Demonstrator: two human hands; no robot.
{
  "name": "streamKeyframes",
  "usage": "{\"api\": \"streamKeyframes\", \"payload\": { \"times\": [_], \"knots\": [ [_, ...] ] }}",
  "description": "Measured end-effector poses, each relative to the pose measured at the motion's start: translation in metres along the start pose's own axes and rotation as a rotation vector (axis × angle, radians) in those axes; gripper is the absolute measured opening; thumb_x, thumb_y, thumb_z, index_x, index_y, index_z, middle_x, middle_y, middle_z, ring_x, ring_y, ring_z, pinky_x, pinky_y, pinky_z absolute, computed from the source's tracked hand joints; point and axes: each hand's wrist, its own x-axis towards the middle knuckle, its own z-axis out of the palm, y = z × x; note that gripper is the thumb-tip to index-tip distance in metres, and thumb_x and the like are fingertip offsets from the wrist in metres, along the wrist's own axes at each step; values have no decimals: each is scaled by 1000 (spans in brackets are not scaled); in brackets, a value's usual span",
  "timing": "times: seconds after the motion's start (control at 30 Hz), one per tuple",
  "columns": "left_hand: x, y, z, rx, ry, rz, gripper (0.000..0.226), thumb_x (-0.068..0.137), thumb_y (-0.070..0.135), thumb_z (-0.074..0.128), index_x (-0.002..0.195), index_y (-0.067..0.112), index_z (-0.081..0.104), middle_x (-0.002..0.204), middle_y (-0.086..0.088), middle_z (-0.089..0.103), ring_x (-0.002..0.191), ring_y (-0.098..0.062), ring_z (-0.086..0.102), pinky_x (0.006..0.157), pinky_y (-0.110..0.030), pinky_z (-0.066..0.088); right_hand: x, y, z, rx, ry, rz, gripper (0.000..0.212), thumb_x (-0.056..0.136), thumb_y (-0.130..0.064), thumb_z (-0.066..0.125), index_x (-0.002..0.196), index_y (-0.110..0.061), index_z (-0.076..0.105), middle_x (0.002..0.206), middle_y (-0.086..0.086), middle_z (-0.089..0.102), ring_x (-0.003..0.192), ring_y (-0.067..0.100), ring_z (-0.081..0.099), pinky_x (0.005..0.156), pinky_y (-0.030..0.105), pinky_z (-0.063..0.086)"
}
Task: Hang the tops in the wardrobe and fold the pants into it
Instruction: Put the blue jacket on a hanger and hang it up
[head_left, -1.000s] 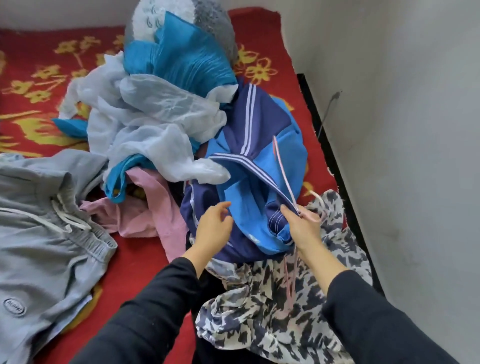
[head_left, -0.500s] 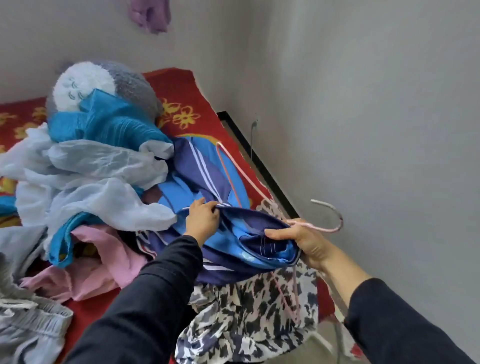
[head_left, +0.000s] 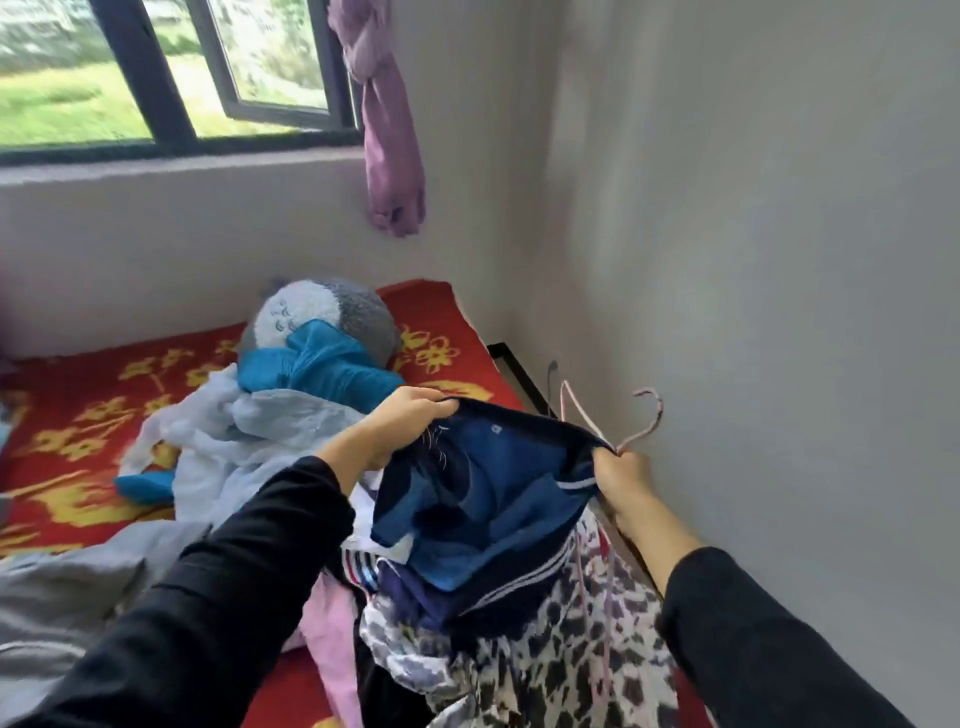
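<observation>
- Blue track top (head_left: 493, 499) hangs stretched between both hands just right of centre, its lower half resting on the clothes pile (head_left: 249, 436) on the bed (head_left: 436, 306).
- Left hand (head_left: 410, 421), at the top's 10 o'clock, curls its fingers round the dark edge.
- Right hand (head_left: 621, 470), at 3 o'clock, pinches the opposite edge together with a pink hanger (head_left: 644, 432).
- Best next: find the collar, then feed the hanger into one shoulder at a time, lifting clear of the spotted garment (head_left: 571, 654) at 6 o'clock.

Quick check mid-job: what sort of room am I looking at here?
Most likely a bedroom: a red floral blanket piled with clothes, a plush toy by the wall, and a window with a knotted purple curtain.
</observation>
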Motion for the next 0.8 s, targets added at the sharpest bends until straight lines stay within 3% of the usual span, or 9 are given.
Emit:
{"api": "streamKeyframes", "payload": {
  "times": [0.07, 0.17, 0.23, 0.3, 0.47, 0.53, 0.63, 0.73, 0.8],
  "knots": [
    [-22, 18, -26, 9, -79, -44, 10, 85, 22, 69, 86, 12, 69, 87, -10, 71, 82, -26, 68, 71, -35, 56, -2, -33, 8, 24, -6, -65, 13, 87, -16, 55, 75, -11, 58, 84, 11, 63, 81, 29, 61, 75, 38, 49],
    [-53, 41, -58, -48, -92, -69, 10, 64, 11, 66, 63, 15, 56, 66, -11, 55, 56, -22, 56, 52, -25, 45, -14, -79, 22, 18, -54, -201, 13, 91, -22, 55, 89, -13, 64, 83, 10, 64, 76, 30, 63, 69, 38, 51],
    [-66, 54, -78, -100, 36, -21, 14, 53, 9, 58, 53, 18, 47, 61, -7, 41, 48, -19, 43, 47, -23, 34, -27, -109, 29, 59, -114, -248, 13, 93, -20, 52, 86, -18, 63, 70, 7, 63, 51, 24, 57, 48, 28, 45],
    [-81, 74, -94, -188, 158, 70, 16, 50, 8, 57, 49, 18, 45, 60, -7, 38, 48, -21, 38, 50, -25, 30, -40, -137, 34, 108, -148, -327, 17, 93, -23, 52, 78, -20, 60, 58, 4, 59, 40, 19, 50, 42, 24, 35],
    [-112, 131, -131, -474, 619, 525, 24, 71, -4, 55, 53, 13, 55, 55, -5, 45, 49, -18, 45, 48, -22, 39, -84, -209, 47, 309, -211, -610, 23, 91, -23, 56, 71, -20, 65, 55, -11, 59, 48, 4, 51, 46, 19, 39],
    [-111, 130, -152, -165, 856, 605, 11, 77, 3, 62, 72, 12, 66, 66, -5, 60, 59, -16, 56, 57, -22, 46, -91, -226, 54, 340, -195, -688, 19, 90, -24, 54, 85, -11, 68, 66, -3, 60, 56, 7, 51, 52, 20, 40],
    [-102, 74, -174, 483, 1002, 229, 9, 79, 24, 67, 87, 20, 67, 86, -5, 69, 83, -26, 63, 72, -28, 46, -82, -227, 74, 245, -138, -738, 18, 91, -21, 53, 94, -8, 66, 80, 5, 64, 71, 16, 57, 68, 30, 43],
    [-100, 1, -164, 385, 898, -66, 14, 88, 33, 59, 84, 20, 63, 97, -12, 70, 94, -31, 62, 73, -32, 42, -63, -197, 102, 18, -164, -711, 15, 91, -10, 54, 88, -11, 68, 78, 8, 64, 76, 28, 60, 71, 35, 45],
    [-98, -28, -151, 96, 812, -109, 17, 93, 26, 57, 91, 12, 68, 96, -11, 68, 90, -24, 60, 70, -28, 40, -52, -173, 118, -168, -218, -663, 17, 89, -9, 53, 79, -15, 66, 79, 7, 64, 80, 29, 60, 70, 35, 44]
  ]
}}
